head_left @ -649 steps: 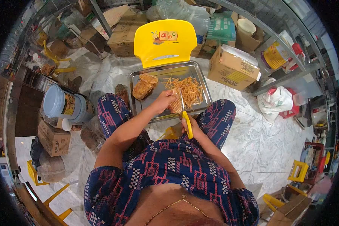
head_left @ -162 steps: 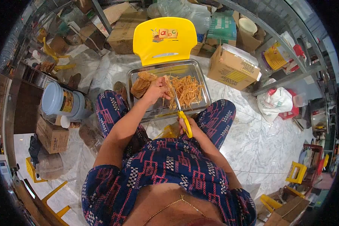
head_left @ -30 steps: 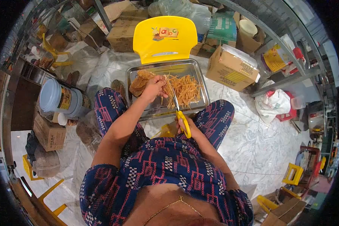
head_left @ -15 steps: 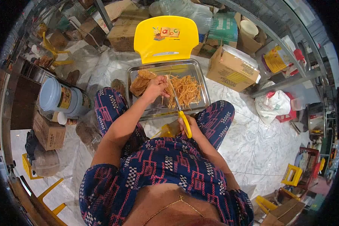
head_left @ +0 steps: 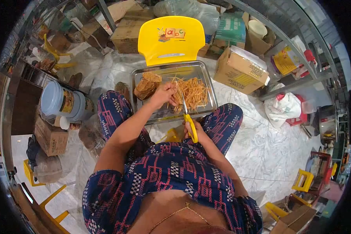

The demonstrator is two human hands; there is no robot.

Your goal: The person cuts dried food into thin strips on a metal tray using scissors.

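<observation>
A metal tray [head_left: 171,113] holds a heap of thin brown strips [head_left: 195,92] on its right and a pile of brown, rough-textured pieces [head_left: 147,85] on its left. Over the middle of the tray, my left hand [head_left: 165,94] has its fingers pinched around a small brown piece, mostly hidden, close to the scissor blades. My right hand [head_left: 195,129] grips the yellow handles of the scissors [head_left: 190,128] near my lap. Their blades point up and away, over the near side of the strips.
The tray rests against a yellow chair back [head_left: 171,41]. Cardboard boxes [head_left: 241,70] stand beyond it to the right, under metal shelving. Light-blue buckets [head_left: 58,99] and another box [head_left: 50,136] are at left. A white sack [head_left: 283,109] lies at right on the marble floor.
My left hand has moved slightly right and nearer to me, uncovering more of the brown pile. The scissors stay in my right hand, almost unmoved.
</observation>
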